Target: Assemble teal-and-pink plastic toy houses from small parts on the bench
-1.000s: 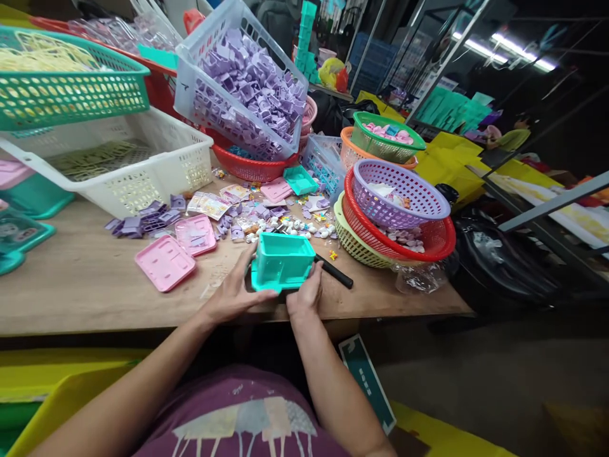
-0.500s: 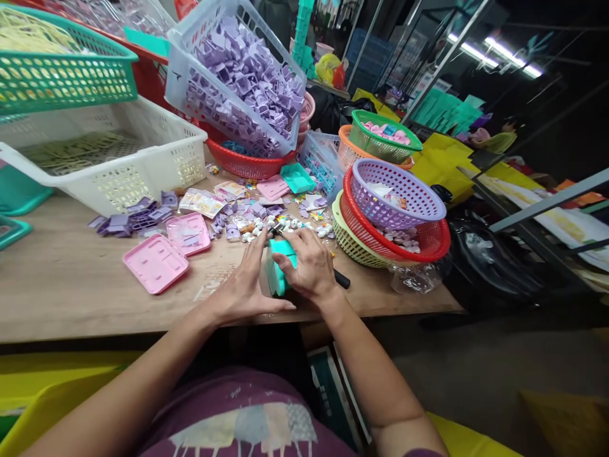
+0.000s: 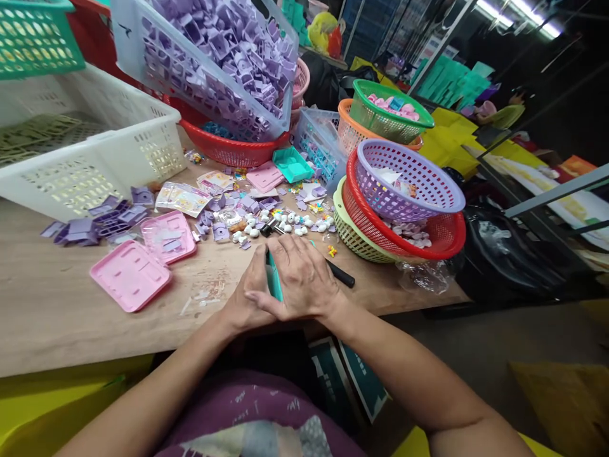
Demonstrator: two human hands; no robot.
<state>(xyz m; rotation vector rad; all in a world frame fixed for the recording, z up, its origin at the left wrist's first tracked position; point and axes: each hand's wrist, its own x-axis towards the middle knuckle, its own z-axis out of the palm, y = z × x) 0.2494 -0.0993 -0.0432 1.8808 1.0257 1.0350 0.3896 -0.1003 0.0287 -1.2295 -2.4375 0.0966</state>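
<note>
A teal plastic case (image 3: 274, 282) is squeezed between my two hands near the table's front edge, mostly hidden by the fingers. My left hand (image 3: 251, 297) wraps its left side, and my right hand (image 3: 307, 279) lies over its top and right side, thumb across the front. Just beyond the fingertips are small white figures (image 3: 288, 221) and a dark tool end (image 3: 270, 227). Close to my right hand, a black handle (image 3: 342, 274) sticks out on the table. Two pink plastic trays (image 3: 130, 276) lie to the left of my hands.
Purple plastic parts (image 3: 83, 230) lie loose before a white basket (image 3: 118, 155). A tilted clear crate (image 3: 190, 76) of purple pieces stands behind. Stacked red (image 3: 451, 235) and purple baskets (image 3: 409, 206) stand at the right. A small teal tray (image 3: 292, 166) sits farther back.
My left hand has gone from spread fingers to closing round the teal case. My right hand now covers more of it. The view has shifted slightly closer to the table.
</note>
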